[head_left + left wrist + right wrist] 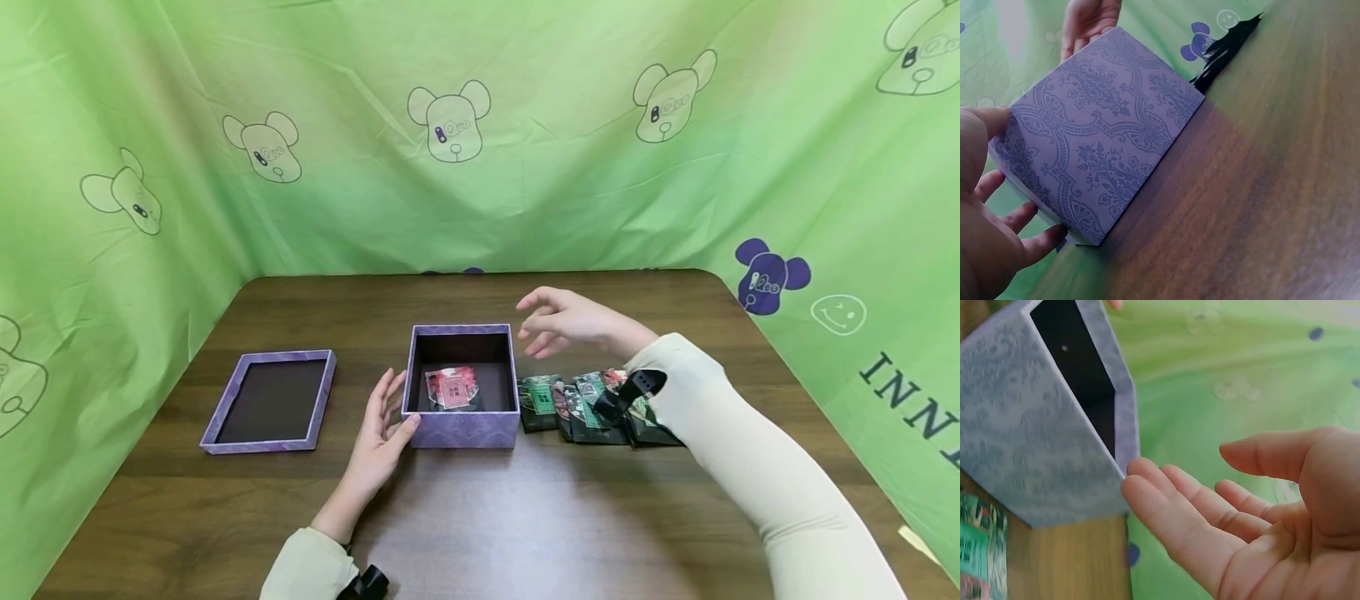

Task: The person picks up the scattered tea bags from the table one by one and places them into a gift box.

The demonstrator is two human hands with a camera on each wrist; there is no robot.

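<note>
While the left hand (378, 433) is bracing the box (461, 429) with straight fingers, steadying it; the right hand (570, 325) is hovering open, empty, just beyond the packets (577, 408).

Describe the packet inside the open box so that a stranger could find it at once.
On the brown table stands an open purple box, the left hand touching its corner. The packet lies alone on its dark floor; it is pink-red, unlike the mostly green packets outside.

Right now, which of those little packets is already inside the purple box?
The pink-red packet alone lies on the floor of the open purple box. The other packets, green and dark, lie in a row on the table to the box's right.
</note>
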